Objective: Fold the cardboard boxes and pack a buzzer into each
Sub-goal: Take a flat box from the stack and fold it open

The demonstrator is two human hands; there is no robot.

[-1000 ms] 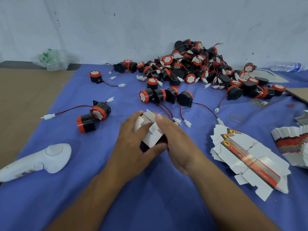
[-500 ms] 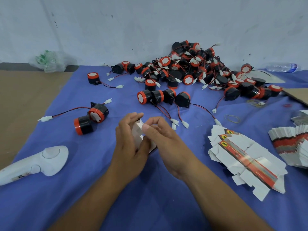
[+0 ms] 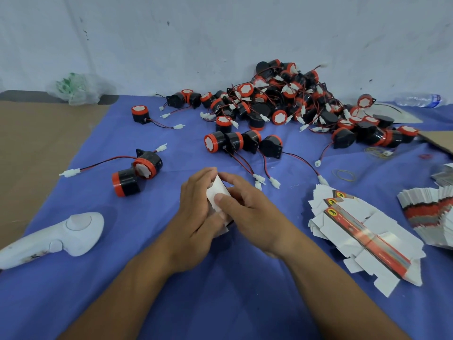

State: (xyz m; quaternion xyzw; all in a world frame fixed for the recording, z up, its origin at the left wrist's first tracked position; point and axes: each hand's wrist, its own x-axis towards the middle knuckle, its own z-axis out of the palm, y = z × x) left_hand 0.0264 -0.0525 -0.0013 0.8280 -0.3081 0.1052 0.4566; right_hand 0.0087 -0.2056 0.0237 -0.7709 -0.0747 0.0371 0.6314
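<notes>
A small white cardboard box (image 3: 217, 192) sits between both hands over the blue cloth (image 3: 220, 290). My left hand (image 3: 196, 212) grips it from the left with curled fingers. My right hand (image 3: 247, 212) holds it from the right, thumb pressing on a white flap. Most of the box is hidden by the fingers. A big pile of black-and-red buzzers (image 3: 289, 104) with red-black wires lies at the back. Two loose buzzers (image 3: 137, 170) lie to the left. Flat unfolded boxes (image 3: 362, 231) are stacked on the right.
A white handheld controller (image 3: 58, 239) lies at the left front. A second stack of flat boxes (image 3: 431, 217) sits at the far right. Rubber bands (image 3: 344, 174), a plastic bottle (image 3: 419, 100), a crumpled plastic bag (image 3: 76, 89) and brown cardboard (image 3: 31, 148) surround the cloth.
The box's open flaps seen a second ago have been folded in, and both hands have closed tighter around it. My right thumb now presses on the flap.
</notes>
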